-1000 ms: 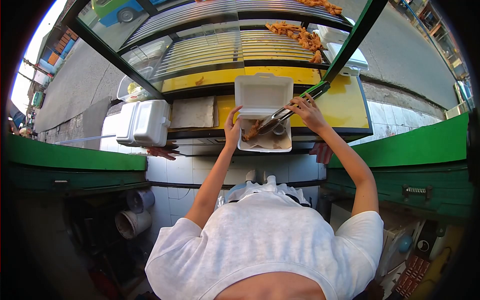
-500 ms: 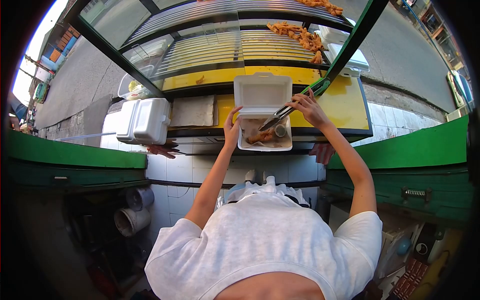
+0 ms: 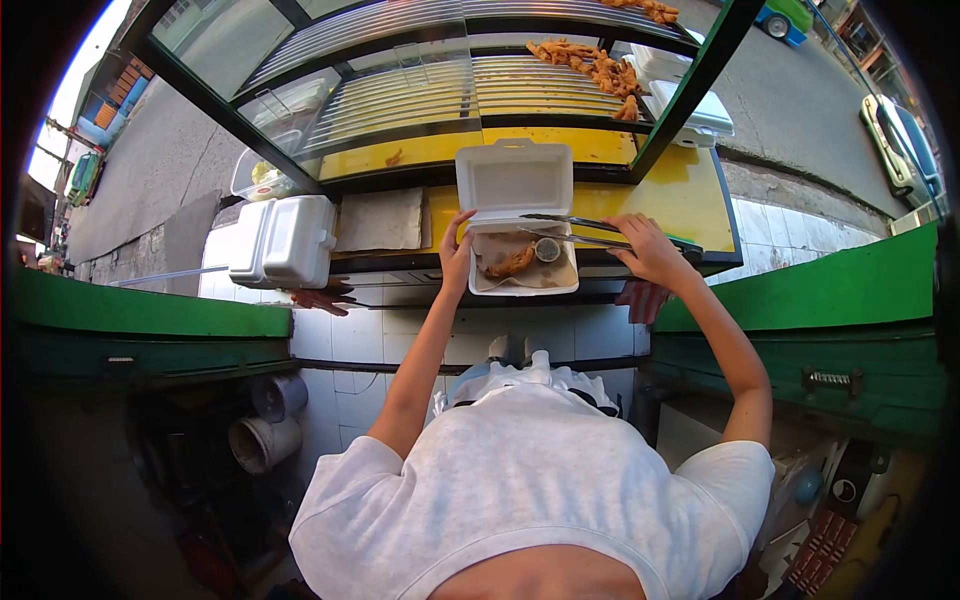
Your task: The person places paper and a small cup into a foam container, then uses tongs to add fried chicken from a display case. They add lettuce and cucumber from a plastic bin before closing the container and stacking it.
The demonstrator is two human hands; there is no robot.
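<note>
An open white foam box (image 3: pixel 512 180) rests on the yellow counter (image 3: pixel 670 200), its lid standing up. Inside lie a piece of fried food (image 3: pixel 510 263) and a small sauce cup (image 3: pixel 547 249) on paper. My left hand (image 3: pixel 455 255) grips the box's left edge. My right hand (image 3: pixel 645 248) holds metal tongs (image 3: pixel 570 228) lying nearly level over the box's right side, with nothing between their tips.
A glass display case (image 3: pixel 400 90) stands behind the counter, with fried food (image 3: pixel 590 65) on its wire shelves. A stack of shut foam boxes (image 3: pixel 285 240) sits at the left, more at the right (image 3: pixel 700 110). Green ledges flank the tiled stall.
The tongs let go of the fried piece in the box, lifted out and swung to the right until nearly level. My right hand moved right and down. The left hand kept its hold.
</note>
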